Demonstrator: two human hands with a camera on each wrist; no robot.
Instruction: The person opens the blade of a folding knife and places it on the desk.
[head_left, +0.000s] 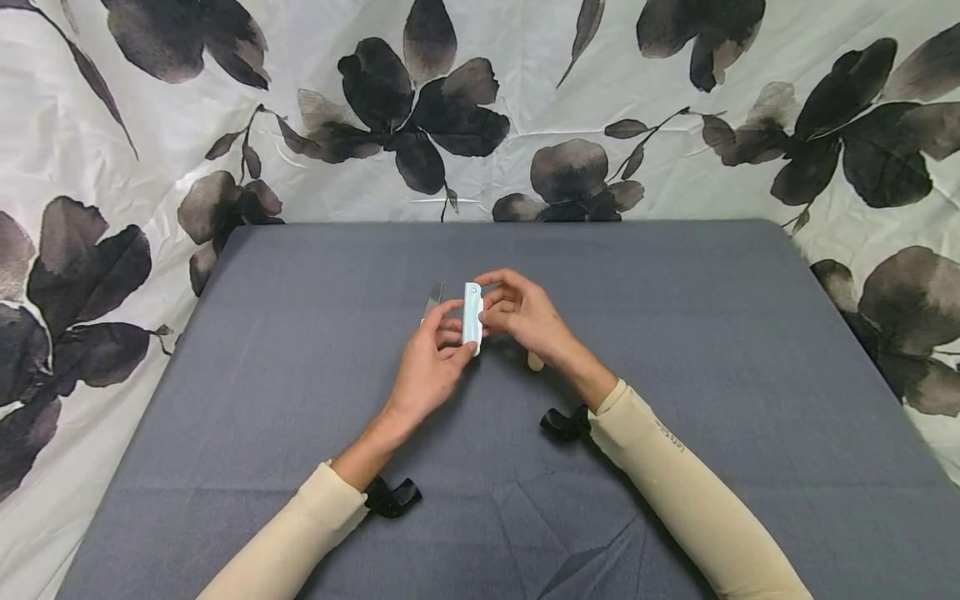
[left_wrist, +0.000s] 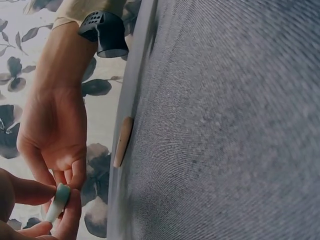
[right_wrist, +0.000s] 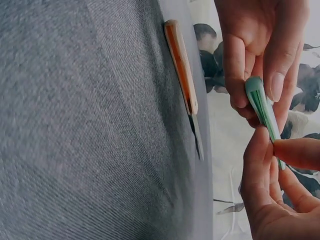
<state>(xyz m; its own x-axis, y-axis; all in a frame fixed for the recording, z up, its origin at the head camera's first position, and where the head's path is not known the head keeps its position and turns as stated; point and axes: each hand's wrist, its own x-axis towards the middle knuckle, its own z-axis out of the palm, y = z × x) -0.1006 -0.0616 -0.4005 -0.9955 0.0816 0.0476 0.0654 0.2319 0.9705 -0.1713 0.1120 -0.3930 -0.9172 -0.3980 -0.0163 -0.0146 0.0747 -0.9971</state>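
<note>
A slim folding knife [head_left: 471,313] with a light-blue handle and a white strip along its right side stands upright between the hands over the table. My left hand [head_left: 427,367] grips its lower part between thumb and fingers. From the right, my right hand [head_left: 528,317] pinches the white edge; in the right wrist view its thumb and finger meet at the narrow end of the folding knife [right_wrist: 262,107]. On the cloth behind the hands lies a knife with a wooden handle [right_wrist: 182,67] and a thin blade [right_wrist: 196,137]. In the left wrist view only its wooden handle [left_wrist: 123,142] shows.
A grey cloth covers the table [head_left: 720,358], creased near the front. Behind it hangs a white curtain [head_left: 540,75] with dark flowers. Black wrist cameras [head_left: 393,498] sit at both cuffs, close over the cloth. A metal blade [head_left: 433,298] shows beyond the left fingers.
</note>
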